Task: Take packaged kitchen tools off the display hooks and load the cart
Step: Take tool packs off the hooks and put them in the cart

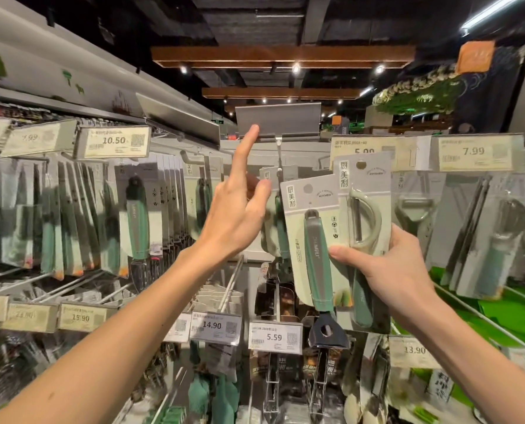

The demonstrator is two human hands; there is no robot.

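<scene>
My right hand (389, 270) grips two carded kitchen tools, held up in front of the display rack. My thumb (347, 257) lies across the front of the cards and my fingers are wrapped behind them, out of sight. The front one is a green-handled tool pack (313, 240), its top leaning left; the tool's black end, with a hole in it, sticks out below the card. Behind it and to the right, nearly upright, is a peeler pack (365, 209), with a pale curved peeler head above a green handle. Both packs are off the hooks and in my grasp.

My left hand (236, 215) is raised just left of them and holds nothing. Its index finger points straight up, the tip near the lower left corner of a blank grey tag holder (278, 119); I cannot tell whether it touches. The other fingers are loosely bent.

A hook (279, 154) comes down from under that holder, and a few hanging packs (275, 215) sit on it, partly hidden by my left hand. To the left, rows of green-handled tools (139, 209) hang under a 10.50 price tag (113, 141). To the right, a 7.99 price tag (473, 152) sits over more packs. Lower down are a 14.90 price tag (214, 325) and a 5.59 price tag (275, 336).
</scene>
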